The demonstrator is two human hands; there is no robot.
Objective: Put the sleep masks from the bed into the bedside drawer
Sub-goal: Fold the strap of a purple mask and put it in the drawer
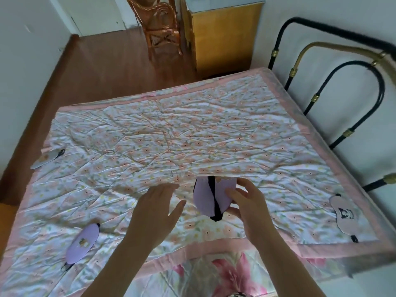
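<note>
The right hand [246, 209] pinches a lilac mask [205, 196] lifted above the quilt [192, 136], back and black strap showing; the left hand [158, 211] hovers beside it, fingers spread and empty; gathering seems under way; next, probably carrying it to the yellow cabinet [225, 37] beyond the quilt; three masks lie near the quilt's edges.

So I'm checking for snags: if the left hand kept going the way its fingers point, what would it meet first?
Probably only the bare floral quilt. The left hand is open, fingers pointing up the bed; the held lilac sleep mask sits just to its right, apparently off that line, though depth is unclear.
</note>
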